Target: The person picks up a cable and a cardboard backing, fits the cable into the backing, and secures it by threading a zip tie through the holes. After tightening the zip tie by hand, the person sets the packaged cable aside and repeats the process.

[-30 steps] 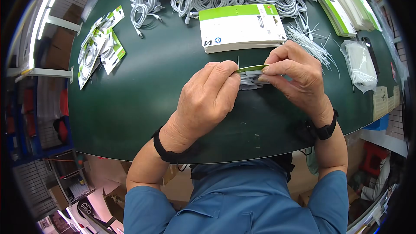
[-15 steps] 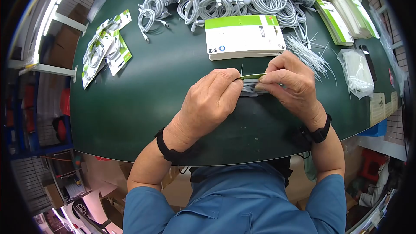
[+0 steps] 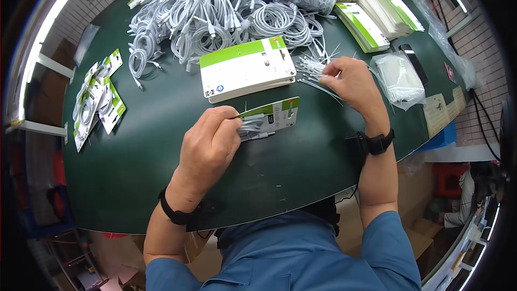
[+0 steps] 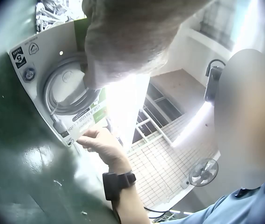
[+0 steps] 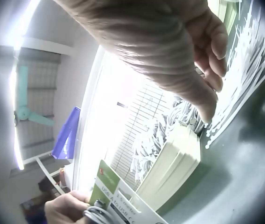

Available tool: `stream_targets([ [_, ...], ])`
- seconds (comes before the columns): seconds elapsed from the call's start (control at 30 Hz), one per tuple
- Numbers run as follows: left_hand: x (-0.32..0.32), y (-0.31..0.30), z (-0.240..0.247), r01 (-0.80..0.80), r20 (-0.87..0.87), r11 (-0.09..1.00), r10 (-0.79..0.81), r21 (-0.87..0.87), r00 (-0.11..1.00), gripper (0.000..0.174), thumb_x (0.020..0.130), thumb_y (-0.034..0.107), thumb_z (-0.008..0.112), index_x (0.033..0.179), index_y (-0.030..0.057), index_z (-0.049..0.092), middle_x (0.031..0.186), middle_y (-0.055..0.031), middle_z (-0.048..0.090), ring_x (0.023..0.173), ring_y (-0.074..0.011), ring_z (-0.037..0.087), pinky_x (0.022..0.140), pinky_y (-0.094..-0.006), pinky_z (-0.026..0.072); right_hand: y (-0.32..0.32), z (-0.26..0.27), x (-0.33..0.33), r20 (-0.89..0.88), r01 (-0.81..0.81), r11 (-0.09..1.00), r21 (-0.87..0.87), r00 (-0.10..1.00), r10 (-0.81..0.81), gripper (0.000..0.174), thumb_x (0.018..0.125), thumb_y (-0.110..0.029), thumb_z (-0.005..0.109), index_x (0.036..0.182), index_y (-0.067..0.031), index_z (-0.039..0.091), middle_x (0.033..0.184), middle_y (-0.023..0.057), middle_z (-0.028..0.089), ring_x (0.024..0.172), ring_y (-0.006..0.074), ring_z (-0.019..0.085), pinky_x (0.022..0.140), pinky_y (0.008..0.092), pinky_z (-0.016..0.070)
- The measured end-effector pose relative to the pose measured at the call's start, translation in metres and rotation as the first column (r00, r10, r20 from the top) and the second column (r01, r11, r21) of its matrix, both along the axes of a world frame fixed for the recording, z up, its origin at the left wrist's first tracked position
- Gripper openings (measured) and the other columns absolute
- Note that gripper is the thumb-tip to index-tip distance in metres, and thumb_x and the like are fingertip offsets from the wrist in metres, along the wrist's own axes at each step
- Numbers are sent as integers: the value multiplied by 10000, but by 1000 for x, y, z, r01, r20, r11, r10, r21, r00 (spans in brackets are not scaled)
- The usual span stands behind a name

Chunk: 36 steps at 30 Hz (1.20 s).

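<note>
My left hand point(image 3: 207, 140) pinches one end of a green-and-white packaging card point(image 3: 283, 114) between thumb and fingers. A coiled grey USB cable point(image 4: 53, 93) lies against the card's face, its plug hanging near the lower edge. A thin strand sticks up beside the left fingertips. The card is held on edge above the table, in front of a stack of blank cards point(image 3: 242, 70). My right hand point(image 3: 353, 83) is over a loose pile of white cable ties point(image 3: 312, 67), thumb and fingers parted, the thumb tip right at the ties' ends in the right wrist view.
A large heap of coiled grey cables point(image 3: 199, 16) covers the back of the green table point(image 3: 161, 199). Finished-looking carded cables point(image 3: 91, 105) lie at the left. More card stacks point(image 3: 363, 24), a bag of ties point(image 3: 398, 80) and a black handheld object point(image 3: 414, 64) are at the right.
My right hand has let go of the card and moved right to the cable ties. The left hand keeps the card, now turned more toward the camera. The head view has shifted.
</note>
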<state>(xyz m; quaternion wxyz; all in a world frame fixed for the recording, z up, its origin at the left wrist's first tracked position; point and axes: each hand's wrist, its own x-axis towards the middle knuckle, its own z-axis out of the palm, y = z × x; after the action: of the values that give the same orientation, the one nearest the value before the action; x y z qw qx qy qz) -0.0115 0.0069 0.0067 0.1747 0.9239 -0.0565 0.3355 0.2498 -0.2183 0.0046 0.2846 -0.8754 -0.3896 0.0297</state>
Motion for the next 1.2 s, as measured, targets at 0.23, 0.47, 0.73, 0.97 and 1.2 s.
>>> stream_targets([
  [0.23, 1, 2, 1, 3, -12, 1000, -3, 17, 1000, 279, 712, -105, 759, 949, -2, 654, 1014, -118, 691, 918, -303, 720, 745, -399, 628, 13, -9, -3, -34, -35, 951, -308, 999, 26, 156, 865, -198, 821, 887, -49, 783, 912, 156, 773, 908, 369, 748, 837, 474, 587],
  [0.47, 1, 1, 3, 21, -19, 1000, -21, -10, 1000, 262, 728, -146, 746, 942, -14, 669, 1009, -140, 716, 892, -324, 730, 761, -408, 611, 10, -18, -5, -9, -58, 987, -148, 998, 57, 148, 892, -125, 759, 916, 16, 725, 863, 201, 742, 853, 401, 721, 798, 474, 568],
  [0.73, 16, -10, 5, 135, -47, 991, -135, -3, 990, 265, 731, -126, 763, 949, -13, 663, 1011, -137, 709, 898, -324, 724, 763, -415, 614, 8, -28, 2, 135, -84, 996, -30, 987, 87, 147, 899, -106, 730, 980, 15, 753, 931, 231, 747, 879, 405, 720, 801, 462, 571],
  [0.97, 15, -18, 6, 175, -56, 984, -173, 26, 983, 265, 728, -107, 774, 952, -12, 668, 1012, -123, 701, 901, -316, 723, 742, -410, 619, 11, 3, -15, -111, 11, 955, 295, 994, 22, 134, 932, -118, 776, 959, 13, 792, 885, 127, 767, 795, 239, 726, 739, 370, 569],
  [1.2, 15, -30, 6, 216, -5, 976, -216, 37, 976, 252, 711, -99, 770, 920, -10, 661, 980, -114, 687, 831, -280, 723, 694, -382, 620, 20, 12, -31, -726, 134, 869, 477, 616, 304, 160, 986, -170, 789, 1017, -13, 782, 868, 29, 748, 729, 66, 678, 638, 207, 519],
])
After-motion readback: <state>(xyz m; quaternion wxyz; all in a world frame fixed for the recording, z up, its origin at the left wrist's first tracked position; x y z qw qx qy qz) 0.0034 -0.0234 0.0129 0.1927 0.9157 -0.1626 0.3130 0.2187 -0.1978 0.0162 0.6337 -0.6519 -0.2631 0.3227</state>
